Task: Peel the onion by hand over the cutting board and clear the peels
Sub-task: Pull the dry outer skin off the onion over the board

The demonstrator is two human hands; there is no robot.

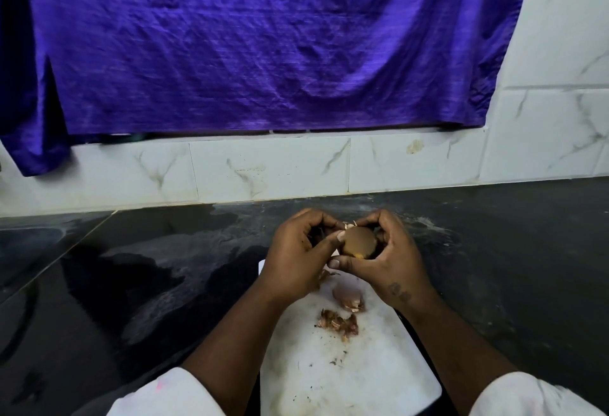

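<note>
Above the white cutting board [346, 366], the onion [357, 244] is gripped tightly by left hand [296, 257] and right hand [392, 257], so that peels [339, 321] are caught there.

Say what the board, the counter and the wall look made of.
Board: likely white plastic, matte, scuffed and speckled. Counter: probably polished dark stone, glossy, showing reflections. Wall: glazed tiles with marble-like veining and visible grout lines.

No text, label, brand or number can be read anywhere. Small dark marks on the right wrist [399, 293] are too blurred to make out.
</note>
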